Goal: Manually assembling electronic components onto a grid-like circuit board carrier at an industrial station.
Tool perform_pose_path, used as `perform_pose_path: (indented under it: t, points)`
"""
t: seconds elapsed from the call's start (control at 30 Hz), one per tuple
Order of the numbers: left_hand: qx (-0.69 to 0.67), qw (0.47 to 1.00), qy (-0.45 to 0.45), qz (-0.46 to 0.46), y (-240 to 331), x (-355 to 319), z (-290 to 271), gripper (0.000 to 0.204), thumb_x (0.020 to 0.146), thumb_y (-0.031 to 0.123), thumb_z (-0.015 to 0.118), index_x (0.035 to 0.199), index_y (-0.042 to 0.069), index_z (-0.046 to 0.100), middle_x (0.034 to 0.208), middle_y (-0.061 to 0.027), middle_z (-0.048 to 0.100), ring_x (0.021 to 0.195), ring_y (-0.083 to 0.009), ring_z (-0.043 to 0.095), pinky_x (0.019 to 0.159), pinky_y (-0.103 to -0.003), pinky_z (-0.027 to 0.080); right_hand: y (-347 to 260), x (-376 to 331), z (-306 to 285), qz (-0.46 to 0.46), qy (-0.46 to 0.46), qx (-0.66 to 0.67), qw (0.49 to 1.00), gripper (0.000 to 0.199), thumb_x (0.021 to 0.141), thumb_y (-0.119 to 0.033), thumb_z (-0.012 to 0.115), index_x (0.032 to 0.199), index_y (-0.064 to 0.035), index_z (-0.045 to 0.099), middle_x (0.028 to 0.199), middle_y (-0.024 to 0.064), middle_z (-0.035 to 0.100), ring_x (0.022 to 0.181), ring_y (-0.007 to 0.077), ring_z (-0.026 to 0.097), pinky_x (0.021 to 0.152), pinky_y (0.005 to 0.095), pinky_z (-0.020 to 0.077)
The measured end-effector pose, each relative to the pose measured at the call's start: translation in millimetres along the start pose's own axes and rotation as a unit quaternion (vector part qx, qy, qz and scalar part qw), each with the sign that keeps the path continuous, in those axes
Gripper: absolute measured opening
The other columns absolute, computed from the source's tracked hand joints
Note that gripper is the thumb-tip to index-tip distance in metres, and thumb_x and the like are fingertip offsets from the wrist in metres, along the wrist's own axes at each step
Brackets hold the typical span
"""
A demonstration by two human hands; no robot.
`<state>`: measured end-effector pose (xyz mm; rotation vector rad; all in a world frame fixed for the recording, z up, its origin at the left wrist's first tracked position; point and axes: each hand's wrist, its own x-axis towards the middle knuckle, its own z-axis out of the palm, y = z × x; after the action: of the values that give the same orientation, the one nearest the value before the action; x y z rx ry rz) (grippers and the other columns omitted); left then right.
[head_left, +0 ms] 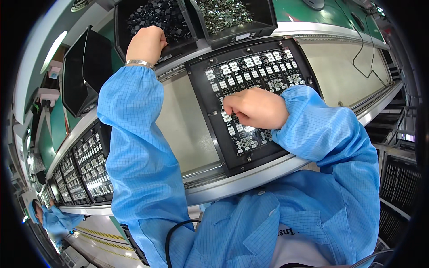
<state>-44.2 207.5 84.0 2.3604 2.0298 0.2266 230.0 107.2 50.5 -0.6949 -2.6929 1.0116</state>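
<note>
Where a pale-bedded conveyor [187, 120] spans the view, a black fixture [199, 78] lies across it. Beyond its far edge stand 2 black containers: a left bin [183, 46] and a right bin [228, 39]. The left grip [146, 43], fingers curled inward, is over the left bin; the right grip [252, 107], thumb and forefinger drawn close together, is over the fixture; whether either pinches anything cannot be told. White square components [233, 66] stud the fixture's circuitry; small dark pieces [156, 15] fill the left bin, silvery-green pieces [223, 15] the right.
</note>
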Motion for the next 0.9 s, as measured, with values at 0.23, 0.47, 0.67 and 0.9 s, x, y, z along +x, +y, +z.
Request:
perform_pose_path:
  t: [0.23, 0.47, 0.67, 0.9]
  points:
    - [0.046, 0.999, 0.002, -0.014, 13, -5, -2, 0.023, 0.083, 0.024, 0.063, 0.08, 0.002, 0.068, 0.08, -0.0163, 0.066, 0.077, -0.0336, 0.064, 0.072, -0.041, 0.051, -9, 5, 2, -0.003, -0.023, -0.129, 0.991, 0.027, 0.072, -0.003, 0.064, 0.096, -0.0065, 0.053, 0.085, 0.0119, 0.061, 0.076, 0.0323, 0.062, 0.064, 0.0415, 0.0502]
    - [0.01, 0.997, 0.032, 0.066, 12, -21, -3, 0.03, 0.089, 0.026, 0.055, 0.083, -0.001, 0.067, 0.083, -0.0158, 0.063, 0.085, -0.034, 0.059, 0.075, -0.042, 0.048, 1, 35, -73, 0.017, 0.128, -0.025, 0.991, 0.019, 0.083, -0.007, 0.059, 0.101, -0.0037, 0.054, 0.074, 0.0094, 0.062, 0.067, 0.0233, 0.062, 0.058, 0.0324, 0.0478]
    - [-0.128, 0.986, 0.053, 0.093, 23, -29, -2, 0.026, 0.089, 0.024, 0.057, 0.091, 0.0, 0.066, 0.094, -0.0146, 0.059, 0.085, -0.0339, 0.058, 0.075, -0.041, 0.047, 85, 96, -114, 0.081, 0.247, -0.126, 0.957, 0.018, 0.077, -0.013, 0.061, 0.091, -0.0042, 0.067, 0.081, 0.0172, 0.066, 0.08, 0.032, 0.065, 0.073, 0.0402, 0.0516]
    - [-0.132, 0.977, 0.105, 0.128, 42, -60, -30, 0.022, 0.074, -0.004, 0.065, 0.095, 0.003, 0.065, 0.089, -0.0111, 0.061, 0.078, -0.028, 0.061, 0.068, -0.033, 0.049, 79, 101, -93, 0.137, 0.146, -0.297, 0.934, 0.015, 0.079, -0.012, 0.061, 0.091, -0.004, 0.067, 0.085, 0.014, 0.067, 0.083, 0.0287, 0.065, 0.076, 0.0377, 0.0514]
